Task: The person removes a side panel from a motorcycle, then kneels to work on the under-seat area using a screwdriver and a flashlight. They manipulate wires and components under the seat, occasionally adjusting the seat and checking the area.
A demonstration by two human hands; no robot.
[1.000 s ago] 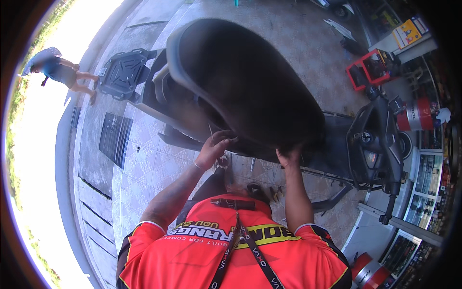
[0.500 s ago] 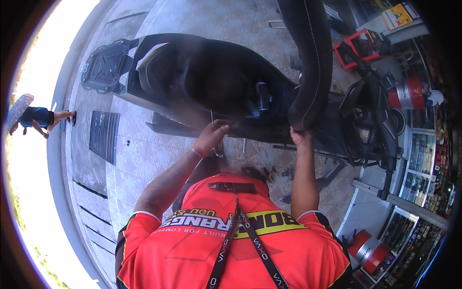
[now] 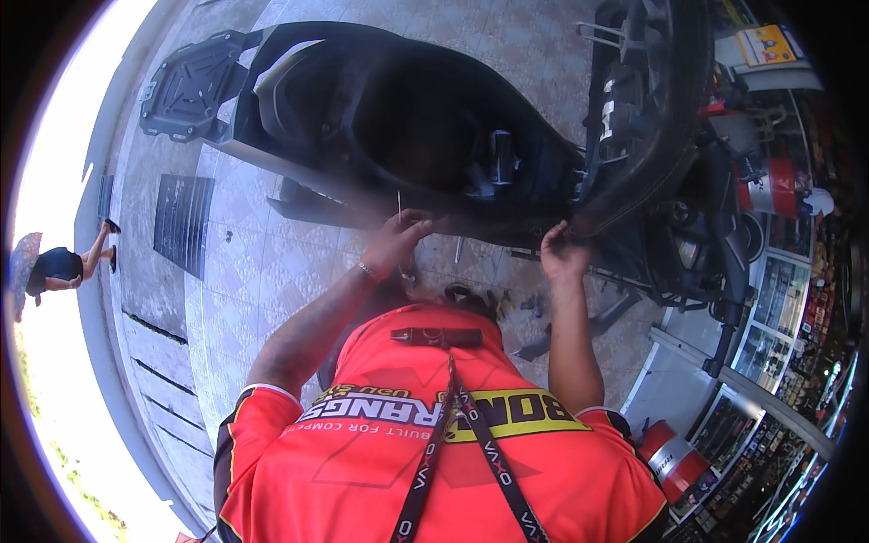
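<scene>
A black scooter point(image 3: 299, 172) stands across my front, its under-seat compartment point(image 3: 412, 136) uncovered. Its hinged black seat point(image 3: 647, 181) is tipped up toward the handlebar, showing part of its underside. My left hand point(image 3: 398, 242) is closed at the near side of the body, with a thin metal rod point(image 3: 399, 204) sticking up from the grip; any handle is hidden in the fingers. Just beside the seat's lower edge, my right hand point(image 3: 566, 255) has its fingers raised and loosely bent, nothing visible in them. A small dark cylindrical object point(image 3: 501, 156) lies in the compartment.
Behind the compartment is a black rear rack point(image 3: 192, 89). Small dark parts point(image 3: 534, 303) and a long dark panel point(image 3: 602, 328) lie on the tiled floor nearby. Glass display cases point(image 3: 778, 290) and red-and-white drums point(image 3: 674, 462) line the right. A person point(image 3: 63, 264) walks at the far left.
The seat has swung farther up and to the right, exposing its underside. My right hand has come off its edge. The left hand keeps the rod in nearly the same place.
</scene>
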